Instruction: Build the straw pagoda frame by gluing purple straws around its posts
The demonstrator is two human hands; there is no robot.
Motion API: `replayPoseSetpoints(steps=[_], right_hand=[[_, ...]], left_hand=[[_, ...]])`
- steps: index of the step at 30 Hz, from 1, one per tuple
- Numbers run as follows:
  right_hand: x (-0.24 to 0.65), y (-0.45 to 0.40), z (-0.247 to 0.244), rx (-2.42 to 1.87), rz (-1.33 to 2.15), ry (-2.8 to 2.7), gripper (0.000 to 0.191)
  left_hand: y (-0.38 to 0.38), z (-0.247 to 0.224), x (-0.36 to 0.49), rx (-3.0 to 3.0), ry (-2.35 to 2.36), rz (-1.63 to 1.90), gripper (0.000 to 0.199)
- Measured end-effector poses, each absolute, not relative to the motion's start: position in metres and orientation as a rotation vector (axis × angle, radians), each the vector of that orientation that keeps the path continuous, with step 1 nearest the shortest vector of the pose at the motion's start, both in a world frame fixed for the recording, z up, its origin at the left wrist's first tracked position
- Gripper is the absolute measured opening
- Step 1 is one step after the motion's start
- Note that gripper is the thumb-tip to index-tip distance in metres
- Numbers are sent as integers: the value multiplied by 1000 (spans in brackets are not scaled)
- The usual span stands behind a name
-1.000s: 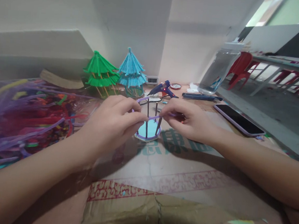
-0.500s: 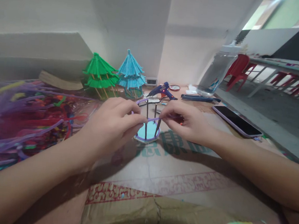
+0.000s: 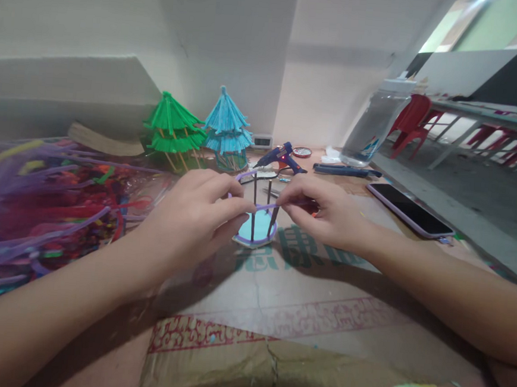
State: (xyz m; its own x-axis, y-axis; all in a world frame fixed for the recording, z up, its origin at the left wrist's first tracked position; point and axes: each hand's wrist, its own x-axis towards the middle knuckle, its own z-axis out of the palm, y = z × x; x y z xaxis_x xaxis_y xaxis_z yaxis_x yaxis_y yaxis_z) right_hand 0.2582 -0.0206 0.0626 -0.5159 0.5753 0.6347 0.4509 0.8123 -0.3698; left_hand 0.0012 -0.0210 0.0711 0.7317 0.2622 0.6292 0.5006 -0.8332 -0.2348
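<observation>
A purple pipe cleaner (image 3: 266,206) runs across dark upright sticks (image 3: 253,224), which stand on a small light-blue base (image 3: 261,226) edged in purple. My left hand (image 3: 210,207) pinches the pipe cleaner at the left, its thumb and forefinger beside the front stick. On the other side my right hand (image 3: 315,207) pinches the strip's right end by the right-hand stick. Another purple length curves behind my left fingers, near the top of a stick. My left hand hides the left part of the base.
Pipe cleaners (image 3: 59,219) lie heaped at the left. Behind stand a green pagoda-like model (image 3: 174,127) and a blue one (image 3: 228,122). A glue gun (image 3: 282,155), a utility knife (image 3: 347,170), a large bottle (image 3: 375,125) and a phone (image 3: 409,210) lie or stand at the back and right.
Both hands keep nearly the same place and grip. The right hand's fingers have shifted very slightly along the purple strip; the stick frame stays put.
</observation>
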Motion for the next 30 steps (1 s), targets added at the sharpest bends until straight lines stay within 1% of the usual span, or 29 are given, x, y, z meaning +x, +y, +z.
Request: replayPoseSetpoints(steps=[4,14,24,30], right_hand=[[259,-19,62,-764,209,-2210,19],[257,-21,64,-815,249,-2189,15],[257,-18,63,-800,228,-2191,16],[257,-20,64,-779,252,-2182,8]], left_hand=[[-21,71,1,-2538,-572,-850,13],[-20,71,1,-2536,-576,-845,13],[-21,70,1,-2548,-606,-830,16],[-20,69,1,-2551,-596,-844,15]])
